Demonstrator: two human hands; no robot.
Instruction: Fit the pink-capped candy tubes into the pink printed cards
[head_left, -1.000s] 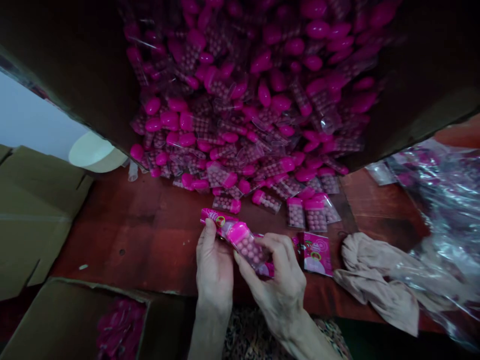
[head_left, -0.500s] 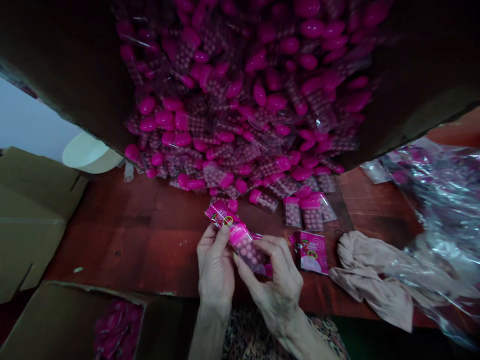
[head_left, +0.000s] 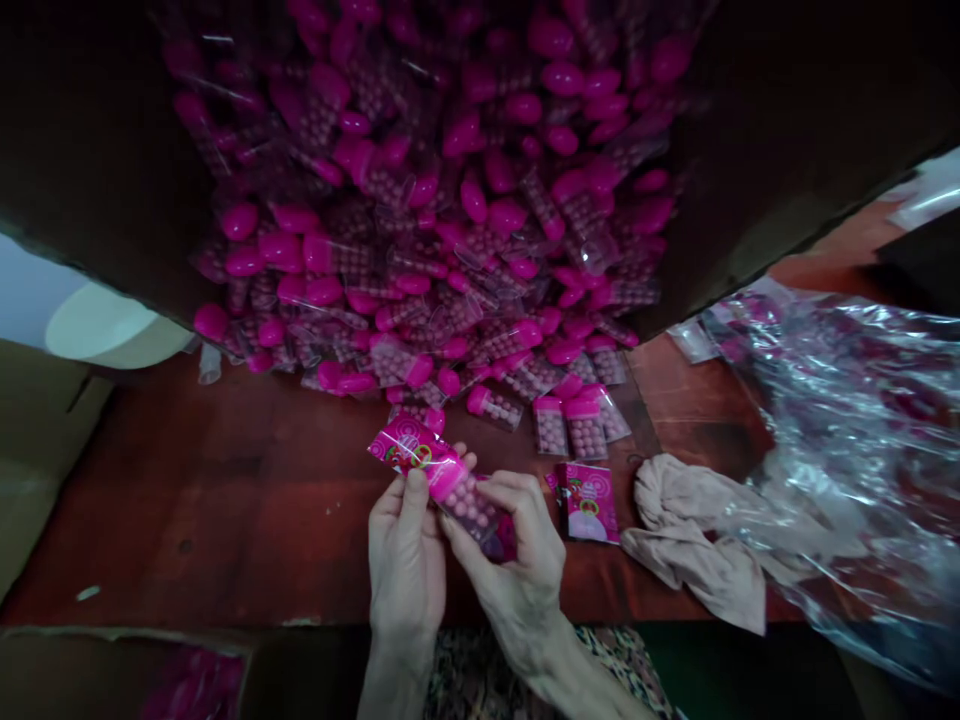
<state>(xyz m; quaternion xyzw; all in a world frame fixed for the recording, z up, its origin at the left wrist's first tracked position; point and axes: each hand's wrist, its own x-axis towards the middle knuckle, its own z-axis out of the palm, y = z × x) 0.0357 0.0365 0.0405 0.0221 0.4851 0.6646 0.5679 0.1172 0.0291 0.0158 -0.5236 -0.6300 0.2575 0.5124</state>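
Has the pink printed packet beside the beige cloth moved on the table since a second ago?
No. Against the red table and beige cloth, the pink printed packet keeps its spot; the whole scene just sits further left in view.

The left hand (head_left: 409,565) pinched a pink printed packet (head_left: 397,441) under its thumb, and the grip of the right hand (head_left: 521,565) held a tilted clear container (head_left: 466,500) of small pink balls, pink cap toward the packet. Beyond, a heap of similar containers (head_left: 420,230) reached from a large box (head_left: 787,120) onto the reddish tabletop (head_left: 225,530). Another packet (head_left: 592,503) lay near a crumpled pale cloth (head_left: 694,540).
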